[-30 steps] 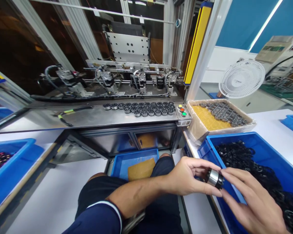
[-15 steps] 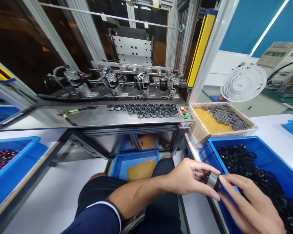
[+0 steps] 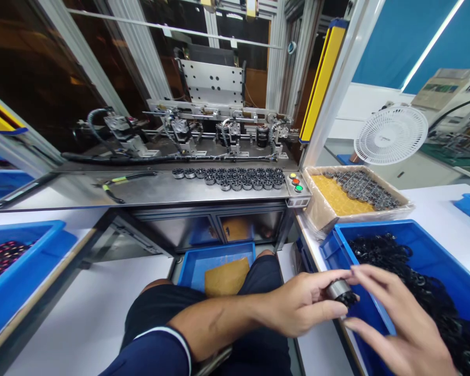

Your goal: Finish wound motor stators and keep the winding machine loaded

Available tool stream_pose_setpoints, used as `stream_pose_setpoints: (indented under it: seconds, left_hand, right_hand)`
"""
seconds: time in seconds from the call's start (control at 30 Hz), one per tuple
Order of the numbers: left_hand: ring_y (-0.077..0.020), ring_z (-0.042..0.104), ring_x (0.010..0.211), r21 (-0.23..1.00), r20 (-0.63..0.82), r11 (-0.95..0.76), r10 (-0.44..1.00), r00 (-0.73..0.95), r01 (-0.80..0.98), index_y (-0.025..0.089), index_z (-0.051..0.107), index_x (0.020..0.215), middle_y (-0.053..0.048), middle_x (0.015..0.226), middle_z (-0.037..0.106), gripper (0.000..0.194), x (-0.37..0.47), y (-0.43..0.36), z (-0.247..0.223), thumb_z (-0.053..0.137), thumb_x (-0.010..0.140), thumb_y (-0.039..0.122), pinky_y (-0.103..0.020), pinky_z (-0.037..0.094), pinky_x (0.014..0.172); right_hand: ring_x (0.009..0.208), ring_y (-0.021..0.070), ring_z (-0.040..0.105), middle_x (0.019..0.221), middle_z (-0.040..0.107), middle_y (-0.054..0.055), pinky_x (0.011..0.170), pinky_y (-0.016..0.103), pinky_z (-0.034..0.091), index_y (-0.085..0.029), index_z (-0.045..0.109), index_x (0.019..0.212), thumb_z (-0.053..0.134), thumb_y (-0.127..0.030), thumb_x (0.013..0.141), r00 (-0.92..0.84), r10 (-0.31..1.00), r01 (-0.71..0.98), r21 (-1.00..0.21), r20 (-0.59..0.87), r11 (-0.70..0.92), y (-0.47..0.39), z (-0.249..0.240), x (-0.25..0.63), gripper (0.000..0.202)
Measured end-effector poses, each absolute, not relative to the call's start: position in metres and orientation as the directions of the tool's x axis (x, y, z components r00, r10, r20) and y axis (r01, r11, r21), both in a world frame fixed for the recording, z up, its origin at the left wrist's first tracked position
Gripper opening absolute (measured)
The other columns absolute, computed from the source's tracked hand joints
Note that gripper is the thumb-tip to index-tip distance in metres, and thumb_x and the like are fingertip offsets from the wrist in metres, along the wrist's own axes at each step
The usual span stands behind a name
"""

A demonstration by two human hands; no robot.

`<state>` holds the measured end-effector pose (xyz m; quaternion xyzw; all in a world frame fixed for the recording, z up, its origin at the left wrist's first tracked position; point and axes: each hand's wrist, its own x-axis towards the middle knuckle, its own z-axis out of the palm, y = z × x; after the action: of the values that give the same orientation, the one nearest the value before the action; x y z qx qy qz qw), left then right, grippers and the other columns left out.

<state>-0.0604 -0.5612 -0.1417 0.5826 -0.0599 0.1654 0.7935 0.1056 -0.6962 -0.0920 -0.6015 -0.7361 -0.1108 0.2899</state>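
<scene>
Between the thumb and fingers of my left hand [image 3: 297, 303] is a stator core [image 3: 339, 289], a short silver metal cylinder with black plastic at its ends. It is tilted, with its toothed black end facing down and right. My right hand [image 3: 399, 318] is just right of it, thumb and fingers spread apart around that end. Its fingertips are close to my left fingertips; whether they touch the part I cannot tell. Both hands are over the near left edge of a blue bin [image 3: 376, 225] full of loose black plastic parts [image 3: 423, 292].
Rows of similar cores [image 3: 243, 177] stand on a steel ledge [image 3: 152, 193], with cutters [image 3: 113, 187] at left and a button box [image 3: 297, 189] at right. Behind is a fixture machine [image 3: 227, 130]. A lined carton [image 3: 325, 209] holds more cores. A fan [image 3: 391, 134] stands beyond.
My right thumb and fingers have opened away from the stator core. The core has turned in my left hand so its black end points more downward.
</scene>
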Motion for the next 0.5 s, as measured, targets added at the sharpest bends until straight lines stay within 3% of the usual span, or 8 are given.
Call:
stream_pose_setpoints:
  seconds: [0.1,0.23,0.37,0.5]
  left_hand:
    - [-0.0255,0.059,0.131,0.913,0.385,0.096,0.127,0.914,-0.397,0.014,0.036,0.152,-0.021,0.145,0.055,0.061,-0.067,-0.561,-0.133,0.05,0.1,0.042,-0.04,0.047,0.111]
    - [-0.0255,0.062,0.128,0.863,0.504,-0.126,0.151,0.85,-0.489,0.011,0.046,0.143,-0.021,0.135,0.063,0.05,-0.069,-0.562,-0.128,0.052,0.097,0.03,-0.037,0.049,0.108]
    - [-0.0248,0.064,0.124,0.848,0.527,-0.162,0.16,0.835,-0.504,0.008,0.047,0.141,-0.023,0.133,0.065,0.046,-0.07,-0.56,-0.127,0.048,0.099,0.027,-0.035,0.051,0.106]
    - [-0.0243,0.061,0.13,0.867,0.496,-0.13,0.121,0.86,-0.482,0.011,0.048,0.143,-0.019,0.137,0.063,0.048,-0.065,-0.565,-0.133,0.049,0.098,0.028,-0.034,0.048,0.109]
  right_hand:
    - [0.116,0.0164,0.068,0.129,0.068,0.007,0.098,0.019,0.054,-0.023,0.05,0.143,0.057,-0.047,0.099,-0.007,0.883,0.905,-0.373,0.47,0.206,-0.693,-0.093,0.11,0.051]
    - [0.088,0.0092,0.076,0.105,0.077,-0.005,0.083,0.009,0.055,-0.033,0.067,0.117,0.059,-0.04,0.099,0.016,0.88,0.881,-0.422,0.474,0.211,-0.688,-0.091,0.101,0.021]
    - [0.086,0.0109,0.076,0.104,0.078,-0.005,0.08,0.01,0.057,-0.032,0.071,0.113,0.063,-0.039,0.096,0.052,0.868,0.876,-0.44,0.493,0.198,-0.69,-0.088,0.098,0.02]
    - [0.088,0.0204,0.077,0.105,0.078,-0.001,0.079,0.022,0.063,-0.033,0.073,0.115,0.068,-0.047,0.089,0.038,0.896,0.894,-0.416,0.443,0.168,-0.708,-0.108,0.116,0.03]
